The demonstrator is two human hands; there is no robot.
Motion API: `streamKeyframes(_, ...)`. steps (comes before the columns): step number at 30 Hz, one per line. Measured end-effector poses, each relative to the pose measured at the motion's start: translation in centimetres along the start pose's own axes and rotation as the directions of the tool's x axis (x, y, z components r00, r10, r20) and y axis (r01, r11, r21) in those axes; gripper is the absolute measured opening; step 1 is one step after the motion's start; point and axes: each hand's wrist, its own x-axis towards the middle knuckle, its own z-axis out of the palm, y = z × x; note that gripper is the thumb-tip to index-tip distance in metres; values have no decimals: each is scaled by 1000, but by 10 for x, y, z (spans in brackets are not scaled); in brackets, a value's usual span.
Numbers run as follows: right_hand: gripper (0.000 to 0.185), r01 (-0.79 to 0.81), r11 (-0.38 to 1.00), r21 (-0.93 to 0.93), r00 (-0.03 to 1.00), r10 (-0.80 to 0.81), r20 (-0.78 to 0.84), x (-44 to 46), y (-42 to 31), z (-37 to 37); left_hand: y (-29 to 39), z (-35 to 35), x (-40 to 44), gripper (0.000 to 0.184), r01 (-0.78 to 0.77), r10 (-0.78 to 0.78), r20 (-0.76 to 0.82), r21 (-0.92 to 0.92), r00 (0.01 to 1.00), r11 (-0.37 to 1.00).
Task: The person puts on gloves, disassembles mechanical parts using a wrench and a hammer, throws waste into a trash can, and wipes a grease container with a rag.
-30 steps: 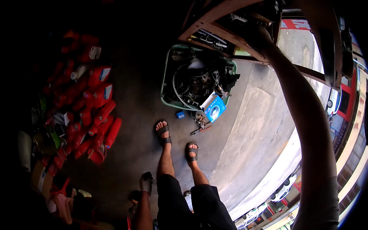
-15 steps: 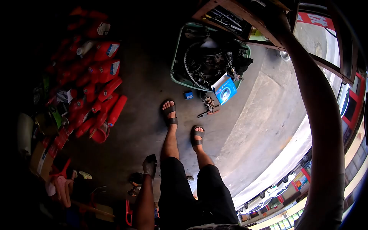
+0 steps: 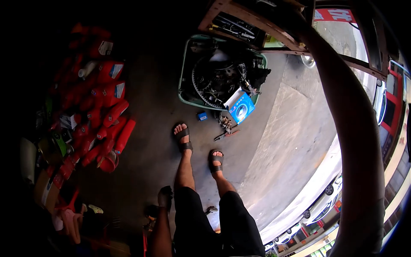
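Observation:
My left hand (image 3: 165,198), in a glove with dark fingers, hangs low beside my left thigh. Shadow blurs its fingers, and nothing that it holds can be made out. My right arm (image 3: 349,103) stretches up to the dark metal-framed rack (image 3: 274,25). The hand at its end is lost in the dark there, so its fingers and any contact do not show. Inside the rack lie several long tools (image 3: 233,26). Just below it stands a green-rimmed tub (image 3: 182,75) full of black parts, with a blue and white box (image 3: 241,107) at its near corner.
Pliers (image 3: 226,135), a chain-like metal bundle (image 3: 225,123) and a small blue box (image 3: 202,116) lie on the floor before my sandalled feet. Red bottles (image 3: 115,111) are heaped at the left. Parked cars (image 3: 321,210) stand along the bright road at the right.
The view has shifted, so the tub, rack and floor items sit lower and further left. My left hand stays beside my thigh, and my right arm still reaches up to the rack.

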Motion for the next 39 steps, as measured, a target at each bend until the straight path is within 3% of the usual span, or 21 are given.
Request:
streamKeyframes(2,32,-68,904,421,984,130,-120,-13,0,-10,1,-1,5,30,-188,181,50,248,982,950)
streamKeyframes(4,27,-21,752,659,963,192,-188,-2,-6,23,19,0,10,30,-319,297,127,515,946,796)
streamKeyframes(6,22,-133,611,780,985,171,35,-19,8,-23,16,1,10,30,-246,243,51,333,969,910)
streamKeyframes(8,21,46,912,407,993,2,-118,-10,4,1,21,0,11,29,-107,109,-7,120,994,987)
streamKeyframes(10,19,-30,845,533,975,143,-172,-16,-1,-5,16,-3,15,29,33,-34,-7,-50,999,998)
streamKeyframes(12,18,-113,430,896,962,273,-10,-15,11,-9,9,-7,22,28,73,-71,24,-83,997,994)
streamKeyframes(13,18,-117,434,893,959,282,-12,-14,15,-8,8,-9,24,27,167,-166,23,-246,986,955)
streamKeyframes(15,21,76,738,671,960,129,-250,-8,13,8,9,-14,22,26,173,-172,24,-254,985,952)
streamKeyframes(16,21,55,665,744,951,193,-242,-7,11,15,13,-15,21,25,175,-175,21,-257,984,951)
streamKeyframes(18,18,23,841,541,948,153,-279,-2,4,24,38,-15,11,23,222,-233,-2,-293,973,930)
streamKeyframes(20,21,99,910,403,970,3,-244,-8,11,2,48,-18,10,22,87,-91,-25,-139,996,986)
streamKeyframes(22,27,188,888,419,953,-61,-296,-11,19,-2,72,-19,3,21,-44,45,-25,21,999,999)
streamKeyframes(23,28,125,762,636,976,21,-216,-19,25,-22,91,-16,1,21,71,-84,-92,-134,992,988)
streamKeyframes(24,28,108,751,652,983,16,-181,-20,29,-27,108,-16,-2,20,171,-219,-137,-293,966,941)
streamKeyframes(28,31,89,861,501,994,-110,12,-12,33,-40,148,-22,-2,20,180,-214,-143,-215,966,960)
streamKeyframes(30,32,-176,435,883,981,149,122,-3,26,-15,163,-22,-5,20,205,-236,-173,-180,956,962)
streamKeyframes(33,32,-170,311,935,927,372,45,-6,34,-9,161,-31,-10,20,160,-195,-163,-206,967,965)
streamKeyframes(34,32,-98,21,995,925,369,84,-16,37,-30,156,-36,-12,20,162,-196,-163,-205,967,965)
streamKeyframes(35,33,-21,-272,962,926,356,121,-26,39,-51,151,-40,-14,19,149,-183,-171,-191,968,970)
streamKeyframes(38,45,-26,-816,577,981,91,174,-2,15,-6,155,-44,-19,19,137,-167,-187,-163,968,977)
streamKeyframes(39,48,24,-512,859,985,157,66,12,-2,16,158,-43,-19,18,136,-165,-195,-151,967,979)
